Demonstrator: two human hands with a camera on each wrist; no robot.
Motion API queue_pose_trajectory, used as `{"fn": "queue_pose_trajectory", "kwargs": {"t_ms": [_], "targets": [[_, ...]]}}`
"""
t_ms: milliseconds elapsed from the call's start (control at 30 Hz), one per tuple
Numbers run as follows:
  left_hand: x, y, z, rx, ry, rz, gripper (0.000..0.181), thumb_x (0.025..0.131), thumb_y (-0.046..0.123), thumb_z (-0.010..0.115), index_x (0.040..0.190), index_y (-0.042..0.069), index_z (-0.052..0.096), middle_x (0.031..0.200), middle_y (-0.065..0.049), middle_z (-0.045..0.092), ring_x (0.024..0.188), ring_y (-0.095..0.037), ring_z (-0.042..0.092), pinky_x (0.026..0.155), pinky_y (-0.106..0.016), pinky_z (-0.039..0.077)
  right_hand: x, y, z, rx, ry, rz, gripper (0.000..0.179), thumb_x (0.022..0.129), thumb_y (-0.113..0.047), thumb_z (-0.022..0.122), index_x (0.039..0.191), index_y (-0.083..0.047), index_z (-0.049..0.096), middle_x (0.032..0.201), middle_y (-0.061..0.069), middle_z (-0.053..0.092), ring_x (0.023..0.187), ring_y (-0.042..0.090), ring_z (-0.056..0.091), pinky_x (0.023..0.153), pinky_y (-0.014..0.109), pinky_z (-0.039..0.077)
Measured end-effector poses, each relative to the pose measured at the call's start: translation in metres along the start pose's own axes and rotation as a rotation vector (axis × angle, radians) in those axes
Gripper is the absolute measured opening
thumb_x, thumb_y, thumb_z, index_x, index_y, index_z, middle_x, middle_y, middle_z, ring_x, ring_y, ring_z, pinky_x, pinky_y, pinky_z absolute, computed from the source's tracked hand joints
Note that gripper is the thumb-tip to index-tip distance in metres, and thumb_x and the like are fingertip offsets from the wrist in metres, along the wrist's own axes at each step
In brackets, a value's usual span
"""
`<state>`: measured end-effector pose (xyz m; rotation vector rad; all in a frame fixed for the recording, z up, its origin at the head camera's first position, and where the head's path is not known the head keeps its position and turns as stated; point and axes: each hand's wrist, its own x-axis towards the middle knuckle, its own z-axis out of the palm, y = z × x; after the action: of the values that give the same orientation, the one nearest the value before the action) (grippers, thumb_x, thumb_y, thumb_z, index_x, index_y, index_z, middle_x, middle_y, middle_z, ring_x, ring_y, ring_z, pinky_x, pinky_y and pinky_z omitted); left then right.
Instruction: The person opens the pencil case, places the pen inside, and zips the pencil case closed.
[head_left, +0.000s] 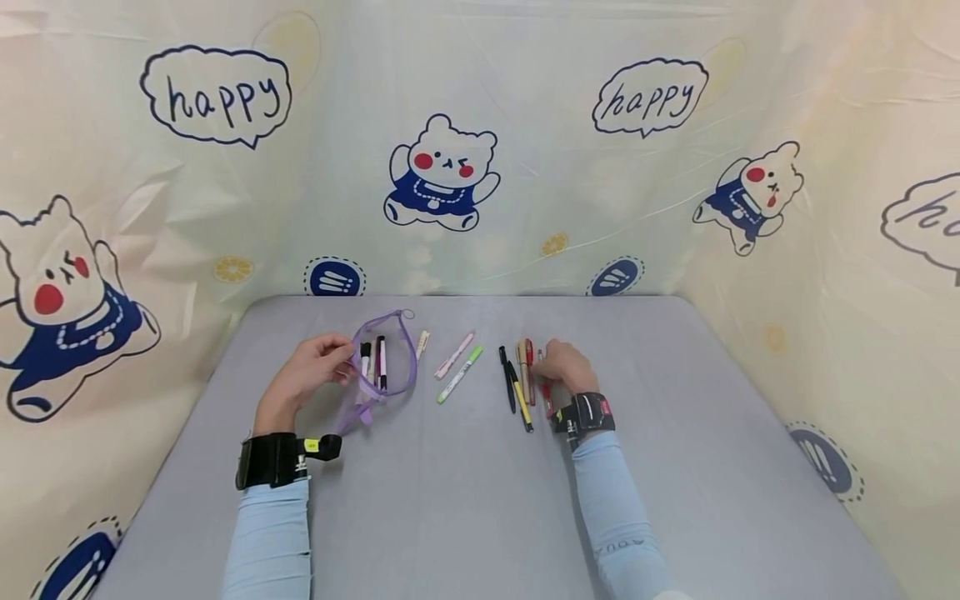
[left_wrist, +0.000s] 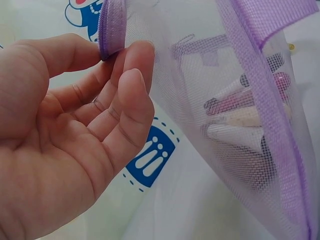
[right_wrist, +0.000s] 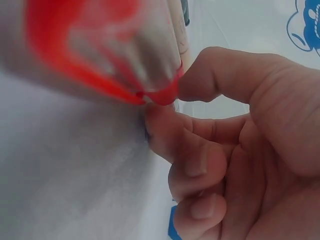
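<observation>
My left hand (head_left: pixel 311 367) pinches the zippered rim of a purple mesh pouch (left_wrist: pixel 113 30) between thumb and index finger, the other fingers loosely curled. The pouch stands with its mouth spread wide. Several pens (left_wrist: pixel 240 102) show through its mesh, among them a white one with a black cap (head_left: pixel 383 367). On the right, my right hand (head_left: pixel 567 367) pinches the end of a red and clear pen (right_wrist: pixel 107 50) between thumb and index finger. That pen points back toward my wrist, close over the table, blurred in the right wrist view.
Left of my right hand lie a red pen (head_left: pixel 530 367), a tan pen (head_left: pixel 522 375), a black pen (head_left: pixel 507 379) and a yellow-and-black pen (head_left: pixel 520 398). Mid-table are a pink pen (head_left: pixel 454 355) and a green highlighter (head_left: pixel 460 375). A cream pen (head_left: pixel 422 343) lies beside the pouch.
</observation>
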<state>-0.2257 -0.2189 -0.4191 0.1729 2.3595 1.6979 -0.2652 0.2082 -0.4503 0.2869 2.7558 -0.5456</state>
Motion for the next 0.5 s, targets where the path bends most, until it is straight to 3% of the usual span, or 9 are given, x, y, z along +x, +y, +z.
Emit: {"fn": "queue_pose_trajectory", "kwargs": {"t_ms": [133,300,500], "targets": [[-0.0010,-0.0009,-0.0010,-0.002,0.006,0.005,0.039,0.104,0.027,0.049,0.124,-0.007,0.050,0.095,-0.004,0.061,0.083,-0.016,0.063,0.071,-0.028,0.057,-0.0030,-0.0011,-0.0046,0.053,-0.014,-0.010,0.023,0.081,-0.026,0.070,0.090,-0.007,0.061,0.081,0.008,0.060,0.069,0.022,0.054,0.054,0.032,0.040],[-0.0026,-0.0010,-0.0020,-0.003,0.014,-0.002,0.037,0.104,0.026,0.049,0.122,-0.006,0.051,0.094,-0.003,0.060,0.084,-0.017,0.064,0.071,-0.027,0.057,-0.0042,-0.0047,-0.0082,0.143,-0.046,-0.074,0.020,0.086,-0.026,0.064,0.092,-0.007,0.064,0.077,0.006,0.059,0.066,0.020,0.052,0.054,0.030,0.040],[-0.0033,0.0012,-0.0009,-0.006,0.025,0.000,0.036,0.103,0.025,0.049,0.122,-0.006,0.051,0.092,-0.001,0.062,0.085,-0.018,0.064,0.071,-0.027,0.057,-0.0001,-0.0070,-0.0070,0.189,-0.017,-0.116,0.022,0.089,-0.027,0.060,0.095,-0.007,0.065,0.077,0.004,0.060,0.062,0.017,0.051,0.051,0.028,0.040]]}}
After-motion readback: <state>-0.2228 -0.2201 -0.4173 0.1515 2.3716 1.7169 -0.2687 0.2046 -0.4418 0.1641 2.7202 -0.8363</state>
